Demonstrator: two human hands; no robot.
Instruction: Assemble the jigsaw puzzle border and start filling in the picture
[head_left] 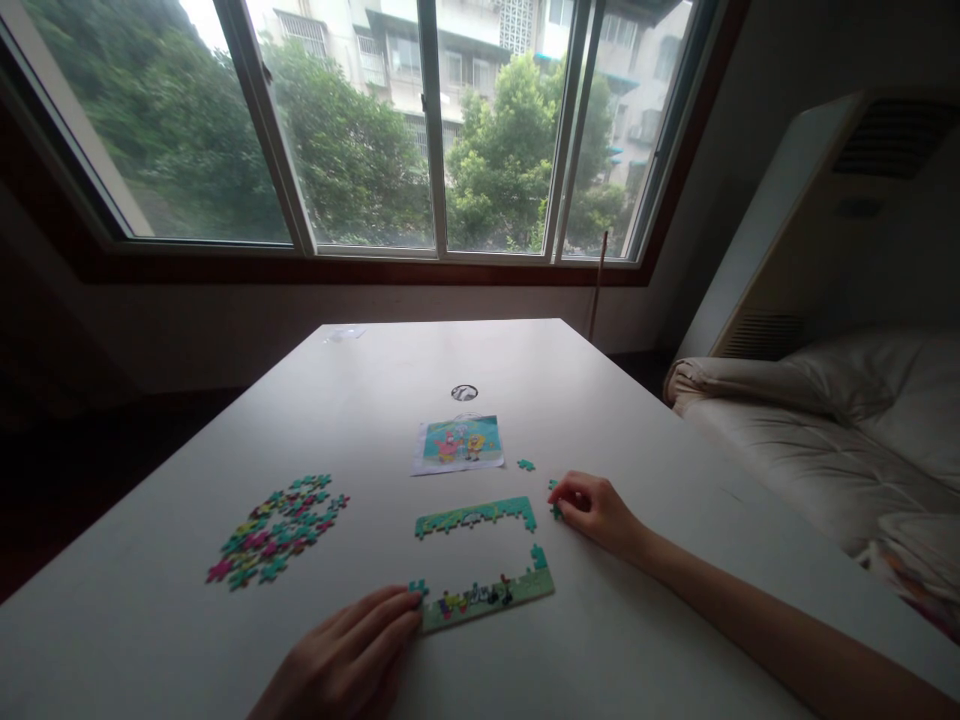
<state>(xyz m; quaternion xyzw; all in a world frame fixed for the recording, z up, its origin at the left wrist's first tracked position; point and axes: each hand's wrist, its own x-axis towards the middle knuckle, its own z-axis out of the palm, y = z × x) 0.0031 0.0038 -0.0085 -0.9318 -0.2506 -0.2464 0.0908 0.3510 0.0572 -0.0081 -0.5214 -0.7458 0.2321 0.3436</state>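
Note:
A partly assembled jigsaw puzzle (491,597) lies flat on the table, its border built along the top and bottom and the middle open. At its lower left corner, my left hand (352,650) presses its closed fingers against the edge pieces; the thumb is hidden. To the right of the puzzle, my right hand (596,512) pinches a small teal puzzle piece (555,510), mostly covered by the fingers. Another teal piece (526,465) lies apart above the puzzle's upper right corner. Off to the left spreads a pile of loose pieces (289,530) in teal, pink and yellow.
A printed cartoon picture (461,441) lies beyond the puzzle on the white table (375,370). Behind it, a round fitting (464,393) is set in the tabletop. A pale sofa (787,450) stands at the right, and a wide window fills the far wall.

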